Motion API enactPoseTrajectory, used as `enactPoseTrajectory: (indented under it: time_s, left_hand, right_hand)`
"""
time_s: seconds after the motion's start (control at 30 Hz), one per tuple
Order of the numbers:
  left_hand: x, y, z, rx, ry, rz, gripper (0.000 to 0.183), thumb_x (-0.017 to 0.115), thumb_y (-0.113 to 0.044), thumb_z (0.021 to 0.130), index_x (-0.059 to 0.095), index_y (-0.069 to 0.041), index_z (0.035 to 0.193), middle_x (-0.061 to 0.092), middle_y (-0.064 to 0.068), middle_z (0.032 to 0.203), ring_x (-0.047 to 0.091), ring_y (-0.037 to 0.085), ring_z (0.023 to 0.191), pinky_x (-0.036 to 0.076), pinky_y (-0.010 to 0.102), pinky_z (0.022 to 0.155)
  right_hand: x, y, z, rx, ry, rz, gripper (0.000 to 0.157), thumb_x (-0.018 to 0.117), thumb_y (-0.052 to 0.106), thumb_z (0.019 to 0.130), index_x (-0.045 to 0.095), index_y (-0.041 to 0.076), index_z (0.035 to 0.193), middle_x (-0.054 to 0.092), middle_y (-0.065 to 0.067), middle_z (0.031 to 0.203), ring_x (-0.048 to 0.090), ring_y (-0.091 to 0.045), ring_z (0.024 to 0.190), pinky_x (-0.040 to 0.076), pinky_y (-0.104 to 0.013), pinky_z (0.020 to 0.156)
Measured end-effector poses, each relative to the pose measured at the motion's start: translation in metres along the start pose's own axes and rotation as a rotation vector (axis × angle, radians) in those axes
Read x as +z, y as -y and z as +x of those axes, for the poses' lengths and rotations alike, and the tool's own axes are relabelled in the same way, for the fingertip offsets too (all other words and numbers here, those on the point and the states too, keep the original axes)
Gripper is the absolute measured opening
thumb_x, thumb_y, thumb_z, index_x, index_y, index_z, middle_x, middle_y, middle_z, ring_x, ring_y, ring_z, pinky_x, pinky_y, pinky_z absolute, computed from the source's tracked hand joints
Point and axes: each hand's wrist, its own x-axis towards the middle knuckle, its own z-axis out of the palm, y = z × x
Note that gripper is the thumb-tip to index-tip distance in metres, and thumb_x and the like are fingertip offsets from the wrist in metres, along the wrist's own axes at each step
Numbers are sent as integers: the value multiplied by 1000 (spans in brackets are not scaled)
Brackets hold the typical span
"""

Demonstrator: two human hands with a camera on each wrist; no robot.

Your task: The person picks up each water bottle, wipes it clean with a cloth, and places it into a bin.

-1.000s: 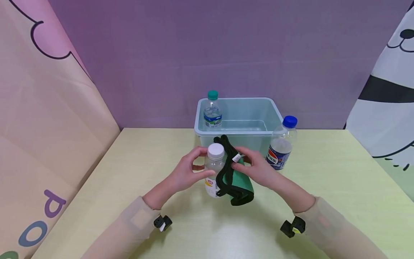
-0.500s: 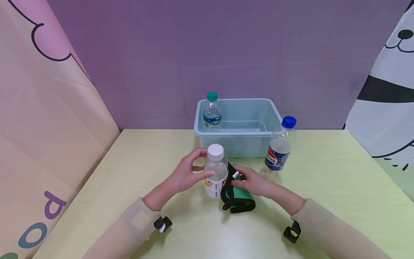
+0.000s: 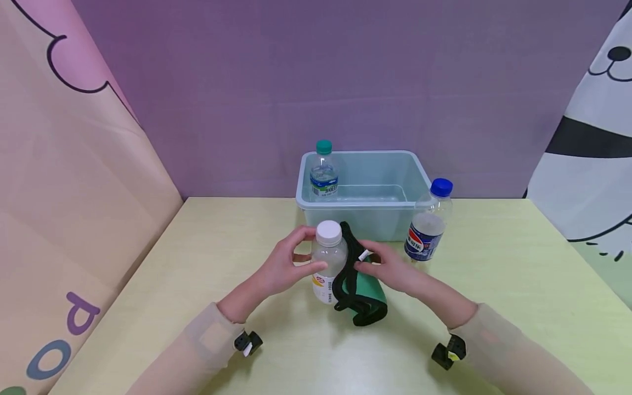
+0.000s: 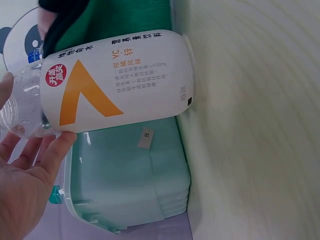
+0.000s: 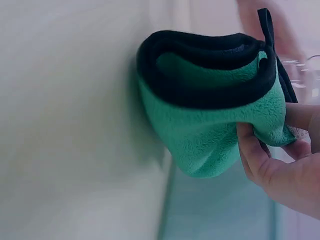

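Note:
A clear bottle (image 3: 325, 287) with a white cap and a white label stands upright at the middle of the table. My left hand (image 3: 278, 264) grips its upper part, thumb on the near side. In the left wrist view the label (image 4: 105, 82) shows a large orange mark. Folded green cloth (image 3: 369, 291) with black edging is pinched in my right hand (image 3: 395, 270) and lies against the bottle's right side, covering part of the label. Seen from the right wrist, the cloth (image 5: 205, 135) is folded over in layers, with thumb and fingers on it.
Behind the hands is a pale blue plastic bin (image 3: 355, 222). A bottle with a green cap (image 3: 323, 176) stands inside at its left. Beside the bin's right front corner stands a cola bottle (image 3: 423, 236) with a blue cap.
My right hand has slid the cloth down along the bottle and then partway back up. The left hand and the bottle have stayed in place.

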Motion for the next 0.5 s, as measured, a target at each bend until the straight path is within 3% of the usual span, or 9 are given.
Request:
enactPoseTrajectory:
  time_s: [0.23, 0.37, 0.5]
  left_hand:
    - [0, -2, -2, -1, -3, 1, 56, 77, -4, 83, 50, -3, 132, 55, 13, 127, 52, 30, 116, 55, 42, 83]
    - [-1, -2, -2, -2, -6, 0, 55, 76, -4, 84, 50, -4, 132, 54, 13, 127, 52, 31, 116, 55, 42, 84]
    - [0, -2, -2, -4, -6, 3, 56, 76, -4, 83, 50, -4, 132, 54, 13, 127, 52, 31, 117, 55, 42, 84]
  right_hand:
    - [-10, 26, -2, -95, -77, -49, 46, 63, 5, 94, 51, -2, 137, 58, -19, 126, 54, -37, 116, 40, -57, 100]
    - [-9, 29, -1, -144, -98, -64, 45, 64, 3, 92, 53, -3, 135, 59, -16, 117, 54, -34, 113, 41, -56, 100]
    - [-7, 28, 0, -148, -103, -66, 45, 64, 3, 93, 51, -4, 135, 57, -20, 125, 51, -37, 118, 42, -56, 99]
